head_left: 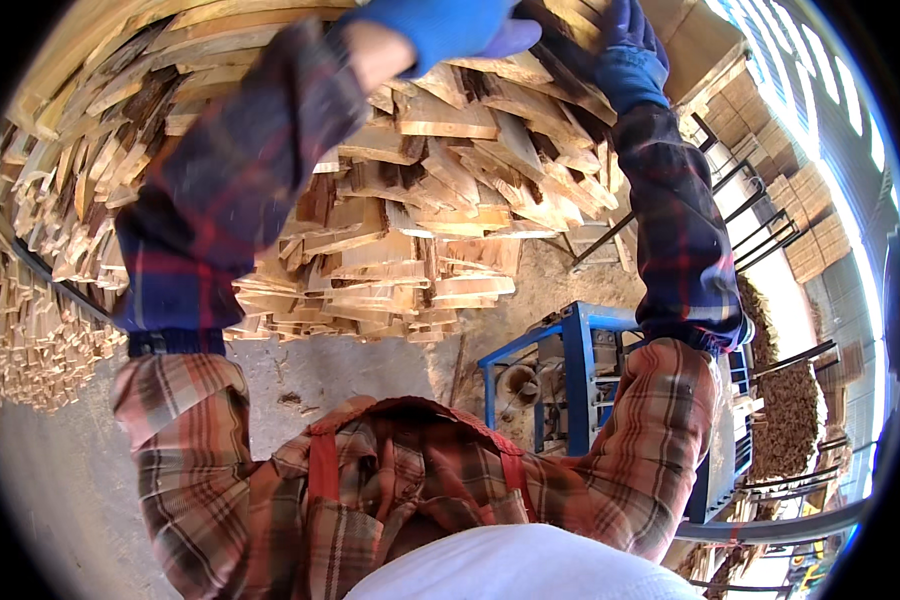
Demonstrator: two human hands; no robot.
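Note:
Both my arms reach forward over a high stack of rough sawn wood pieces [450, 115]. My left hand [435, 28], in a blue glove with purple fingertips, is above the stack at the top edge of the view. Its thumb side points right; most of its fingers are cut off by the edge. My right hand [632, 62], gloved the same way, is at the stack's right end, beside a dark strip of wood [568, 55]. Its fingers point away from me and are partly cut off, so whether they grip the wood is unclear.
A blue metal frame machine [578, 375] stands close by my right elbow. Black metal racks [770, 235] and bundled wood stacks [785, 425] line the right side. More wood pieces [30, 330] are piled at the far left. Concrete floor [360, 370] lies before me.

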